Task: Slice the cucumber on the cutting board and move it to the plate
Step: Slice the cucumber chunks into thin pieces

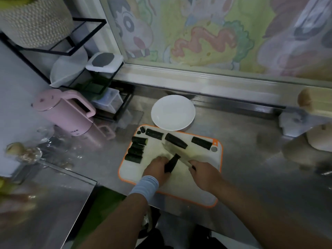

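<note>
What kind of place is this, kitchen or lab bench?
Most likely a home kitchen: a steel counter with an orange-rimmed cutting board holding cucumber pieces, a white plate behind it, and a pink electric kettle beside a wire rack of containers.

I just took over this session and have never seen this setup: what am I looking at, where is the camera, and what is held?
No machine here: these are a person's two bare hands, filmed by one wide-angle camera worn on the head, looking down at a metal counter. The left hand, wearing a light blue wristband, holds a dark cucumber piece on the orange-rimmed cutting board. The right hand grips a knife beside it. More cut pieces lie along the board's left and far edges. A white plate with nothing on it sits just behind the board; a pink kettle stands further left.
</note>
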### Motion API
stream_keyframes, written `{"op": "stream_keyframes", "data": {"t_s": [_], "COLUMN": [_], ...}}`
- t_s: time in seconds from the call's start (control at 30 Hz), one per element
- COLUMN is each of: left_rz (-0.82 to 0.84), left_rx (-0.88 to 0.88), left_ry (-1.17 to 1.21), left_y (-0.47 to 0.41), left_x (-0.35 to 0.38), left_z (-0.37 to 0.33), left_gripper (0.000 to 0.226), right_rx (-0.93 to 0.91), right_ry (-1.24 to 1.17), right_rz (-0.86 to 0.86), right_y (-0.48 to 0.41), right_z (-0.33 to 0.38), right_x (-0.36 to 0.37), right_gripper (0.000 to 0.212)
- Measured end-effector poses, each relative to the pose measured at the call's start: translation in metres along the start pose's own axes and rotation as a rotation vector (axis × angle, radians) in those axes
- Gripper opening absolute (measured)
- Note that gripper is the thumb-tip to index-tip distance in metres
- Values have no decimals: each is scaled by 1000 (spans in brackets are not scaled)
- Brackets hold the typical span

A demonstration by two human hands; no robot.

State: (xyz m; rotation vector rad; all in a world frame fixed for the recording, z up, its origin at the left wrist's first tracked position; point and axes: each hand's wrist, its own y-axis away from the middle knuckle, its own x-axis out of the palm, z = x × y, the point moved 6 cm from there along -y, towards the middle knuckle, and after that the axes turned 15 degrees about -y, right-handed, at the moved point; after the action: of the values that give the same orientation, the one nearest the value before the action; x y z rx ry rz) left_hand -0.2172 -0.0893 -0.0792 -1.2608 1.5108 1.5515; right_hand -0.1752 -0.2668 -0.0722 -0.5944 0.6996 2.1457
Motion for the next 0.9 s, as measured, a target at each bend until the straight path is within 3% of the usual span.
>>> {"op": "stream_keyframes", "data": {"t_s": [0.13, 0.4, 0.53, 0.73, 0.9], "left_rz": [-148, -179, -327, -440, -435], "left_rx": [91, 189, 328, 384, 391], "left_ry": [-59, -99, -36, -19, -18], "left_y": [-1, -15, -13, -8, -12], "left_x": [-5, 14, 13, 8, 8], "left_z": [-10, -15, -17, -22, -20], "left_gripper": [33, 35, 39, 37, 32], "right_rx": [-29, -53, -27, 5, 35], "right_ry": [23, 80, 60, 73, 77], "right_rz": [0, -51, -62, -66, -46], "right_y": [-5, -16, -15, -16, -27], "right_z": [1, 3, 2, 3, 5], "right_x": [-2, -1, 4, 10, 8], "right_gripper": [33, 33, 36, 36, 32]}}
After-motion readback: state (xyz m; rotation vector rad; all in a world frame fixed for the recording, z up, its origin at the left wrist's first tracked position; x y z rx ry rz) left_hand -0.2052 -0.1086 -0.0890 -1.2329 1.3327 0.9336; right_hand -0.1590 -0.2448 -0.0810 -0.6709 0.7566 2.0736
